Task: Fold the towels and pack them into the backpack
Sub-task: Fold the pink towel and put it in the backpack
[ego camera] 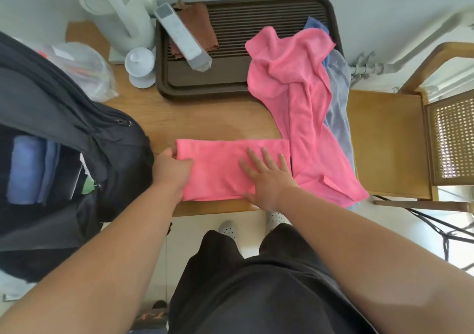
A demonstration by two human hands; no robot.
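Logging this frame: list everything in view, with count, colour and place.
folded towel: 1, pink, table front
loose towel: 1, pink, draped from tray over table's right edge
lower towel: at least 1, blue-grey, beneath loose towel
backpack: 1, black, open, left
packed towels: count unclear, blue, inside backpack
tray: 1, dark brown, table back
cloth: 1, brown, on tray
slim device: 1, white, on tray
kettle: 1, white, back left
lidded cup: 1, white, left of tray
plastic bag: 1, clear, behind backpack
table: 1, wooden
chair: 1, wooden, right
left hand: grips folded towel's left end
right hand: flat on folded towel
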